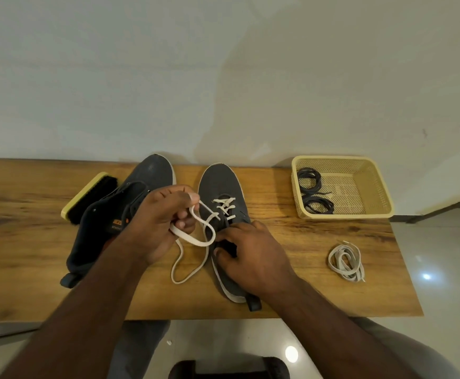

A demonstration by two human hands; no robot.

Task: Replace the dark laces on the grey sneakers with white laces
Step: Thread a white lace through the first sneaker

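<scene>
Table [333,296] of orange-brown wood runs across your view, set against a pale wall. At its left sits a shoe brush [90,196] with a yellow back and dark bristles, touching the left sneaker [130,203]. That grey shoe lies unlaced, its tongue thrown open toward you so the orange label inside shows.

Your left hand [157,222] hovers just beside it, fingers curled round the white lace [193,239], pinching a loop of it above the table. The slack of that lace hangs down and curls in a long loop on the wood between the two shoes.

Next comes the right sneaker [223,184], toe pointing away from you, with the white lace already crossed through its lower eyelets. Your right hand [250,258] rests on the shoe's collar, fingers bent and pressing at the upper eyelets; whether it pinches the lace's other end you cannot tell.

Farther right, near the table's front, a spare white lace [346,262] lies coiled. Behind it, by the wall, a cream basket [376,184] holds two coils of dark laces [312,192] in its left half.
</scene>
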